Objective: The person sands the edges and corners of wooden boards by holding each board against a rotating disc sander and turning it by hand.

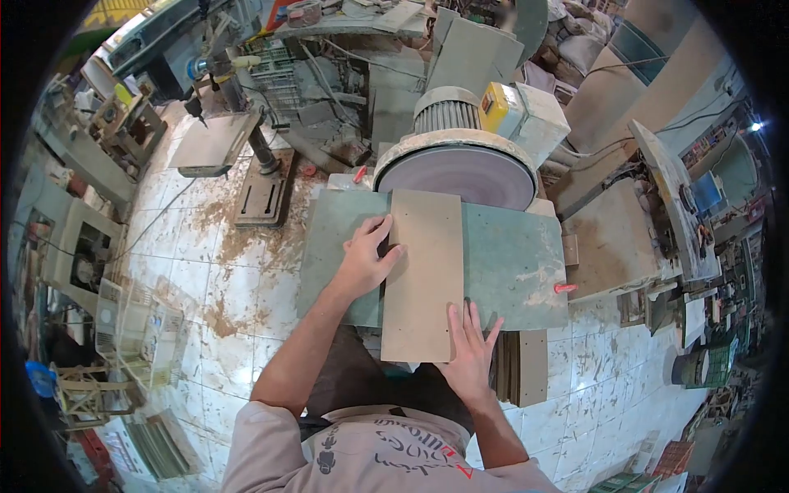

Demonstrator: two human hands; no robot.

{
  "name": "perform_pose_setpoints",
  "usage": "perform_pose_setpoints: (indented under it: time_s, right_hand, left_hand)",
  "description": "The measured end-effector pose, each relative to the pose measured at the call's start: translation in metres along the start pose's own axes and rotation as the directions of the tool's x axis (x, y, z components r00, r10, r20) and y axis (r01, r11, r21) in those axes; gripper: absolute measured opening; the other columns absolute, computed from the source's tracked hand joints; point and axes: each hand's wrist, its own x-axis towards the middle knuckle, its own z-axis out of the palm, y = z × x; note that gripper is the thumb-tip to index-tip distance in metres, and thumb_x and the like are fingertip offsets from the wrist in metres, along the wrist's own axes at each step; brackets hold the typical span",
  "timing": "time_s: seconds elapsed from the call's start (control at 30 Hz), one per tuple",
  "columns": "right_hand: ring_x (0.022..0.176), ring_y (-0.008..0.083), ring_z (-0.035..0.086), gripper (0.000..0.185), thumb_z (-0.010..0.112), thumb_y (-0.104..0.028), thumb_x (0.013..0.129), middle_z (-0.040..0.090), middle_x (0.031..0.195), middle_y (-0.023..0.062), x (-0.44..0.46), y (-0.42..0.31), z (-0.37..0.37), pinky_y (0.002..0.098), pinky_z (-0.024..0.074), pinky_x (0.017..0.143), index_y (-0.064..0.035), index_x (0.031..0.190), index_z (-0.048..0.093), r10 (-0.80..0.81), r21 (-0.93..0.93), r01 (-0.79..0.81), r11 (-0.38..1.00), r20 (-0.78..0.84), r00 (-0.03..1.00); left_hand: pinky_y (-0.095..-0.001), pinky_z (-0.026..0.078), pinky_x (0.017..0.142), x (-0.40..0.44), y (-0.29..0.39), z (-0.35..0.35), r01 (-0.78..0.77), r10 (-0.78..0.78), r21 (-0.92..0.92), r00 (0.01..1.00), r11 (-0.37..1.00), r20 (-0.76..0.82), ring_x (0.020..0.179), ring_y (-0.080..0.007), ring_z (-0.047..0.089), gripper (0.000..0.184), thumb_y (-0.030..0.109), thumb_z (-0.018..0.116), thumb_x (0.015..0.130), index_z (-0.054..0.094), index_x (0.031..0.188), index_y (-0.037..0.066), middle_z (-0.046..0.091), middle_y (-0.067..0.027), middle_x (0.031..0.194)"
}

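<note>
A flat tan board [423, 275] with small holes near its corners lies lengthwise on the green work table [514, 267]. Its far end meets the front of a large round sanding disc [460, 177], or comes very near it. My left hand [371, 256] rests at the board's left edge, fingers apart, the thumb reaching over the top. At the near right corner, my right hand [471, 355] has its fingers stretched and spread, touching the board's right edge. Neither hand is wrapped round the board. Whether the disc is spinning I cannot tell.
Behind the disc sits its ribbed motor [446, 111], with a yellow-marked box [501, 111] beside it. Red clamp handles [565, 288] stick out at the table's sides. Stacked boards [523, 370] stand below right. A drill press [263, 156] is on the dusty tiled floor at left.
</note>
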Motion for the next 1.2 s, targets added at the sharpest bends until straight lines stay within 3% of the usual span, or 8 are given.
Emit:
perform_pose_setpoints:
  time_s: [0.3,0.53,0.63,0.7,0.97,1.2]
  right_hand:
    - [0.138,0.0334,0.032,0.089,0.077,-0.035,0.072,0.043,0.142,0.0191,-0.003,0.006,-0.004,0.0683,-0.0002,0.108,-0.0036,0.144,0.034,0.028,-0.028,-0.027,0.999,0.022,0.999]
    - [0.138,0.0324,0.033,0.088,0.076,-0.037,0.073,0.043,0.141,0.0192,-0.004,0.010,-0.006,0.0690,-0.0006,0.108,-0.0039,0.143,0.035,0.034,-0.029,-0.033,0.999,0.014,0.999]
    - [0.138,0.0321,0.033,0.088,0.077,-0.036,0.072,0.044,0.141,0.0186,-0.005,0.015,-0.006,0.0689,-0.0012,0.108,-0.0038,0.143,0.035,0.043,-0.049,-0.042,0.998,0.012,0.999]
    - [0.138,0.0322,0.033,0.088,0.077,-0.036,0.072,0.044,0.141,0.0183,-0.006,0.017,-0.007,0.0688,-0.0014,0.108,-0.0039,0.143,0.035,0.041,-0.048,-0.041,0.998,0.006,0.999]
    - [0.138,0.0333,0.032,0.091,0.078,-0.035,0.071,0.044,0.142,0.0165,-0.007,0.021,-0.011,0.0683,-0.0014,0.108,-0.0047,0.144,0.033,0.053,-0.062,-0.051,0.997,0.031,0.998]
    - [0.139,0.0337,0.031,0.092,0.078,-0.023,0.070,0.042,0.143,0.0159,-0.011,0.019,-0.016,0.0671,0.0003,0.109,-0.0042,0.145,0.030,0.072,-0.067,-0.069,0.995,0.052,0.996]
  left_hand:
    - [-0.0508,0.023,0.105,0.002,0.010,-0.001,0.050,-0.055,0.053,0.994,0.997,0.092,0.130,-0.0283,0.036,0.068,0.039,0.064,0.086,0.042,0.141,0.007,0.043,-0.0094,0.139]
    - [-0.0493,0.022,0.105,0.003,0.015,-0.001,0.044,-0.057,0.106,0.991,0.993,0.120,0.130,-0.0279,0.036,0.067,0.042,0.063,0.086,0.043,0.141,0.009,0.044,-0.0081,0.139]
    - [-0.0479,0.022,0.099,0.005,0.015,0.003,-0.022,0.015,0.105,0.998,0.994,0.066,0.124,-0.0292,0.039,0.065,0.037,0.065,0.083,0.046,0.137,0.007,0.048,-0.0092,0.132]
    - [-0.0474,0.017,0.106,0.006,0.019,0.001,0.021,-0.041,0.133,0.988,0.991,0.149,0.131,-0.0274,0.034,0.066,0.043,0.062,0.086,0.044,0.140,0.011,0.044,-0.0077,0.140]
    - [-0.0477,0.017,0.104,0.009,0.020,0.005,0.010,-0.037,0.171,0.987,0.985,0.158,0.131,-0.0270,0.032,0.066,0.044,0.062,0.086,0.045,0.140,0.011,0.044,-0.0074,0.140]
    - [-0.0464,0.018,0.103,0.009,0.019,0.008,-0.024,-0.002,0.168,0.988,0.986,0.153,0.131,-0.0266,0.033,0.066,0.045,0.061,0.086,0.044,0.140,0.011,0.045,-0.0090,0.139]
